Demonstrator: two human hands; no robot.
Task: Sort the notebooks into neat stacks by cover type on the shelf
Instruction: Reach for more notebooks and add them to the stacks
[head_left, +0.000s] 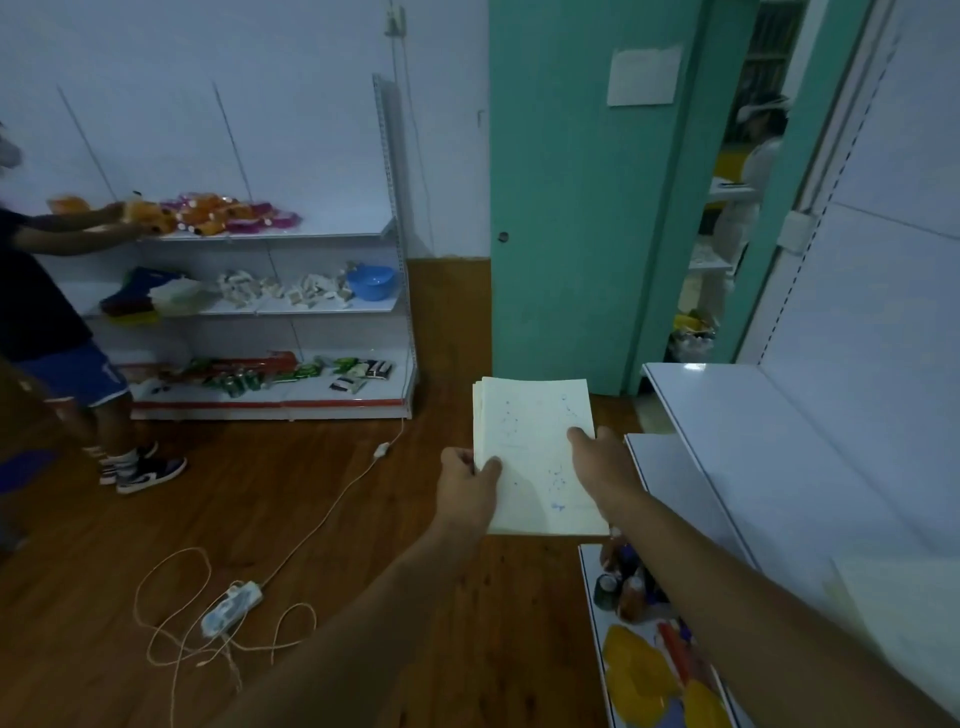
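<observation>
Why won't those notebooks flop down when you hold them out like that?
Probably because several notebooks are stacked, which looks stiffer than one. The left hand and right hand grip opposite edges, likely keeping it level. Loose top covers might still slide if tilted.

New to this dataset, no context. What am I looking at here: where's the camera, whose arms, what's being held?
There is no robot. One wide-angle camera sits on a person's head, looking forward and down, so the two bare arms are the wearer's own. The left hand and right hand together grip a stack of pale notebooks with small blue marks on the top cover, held in the air above the wooden floor. To the right stands a white shelf unit; its lowest board carries bottles and coloured packets. Another person stands at a far shelf on the left.
</observation>
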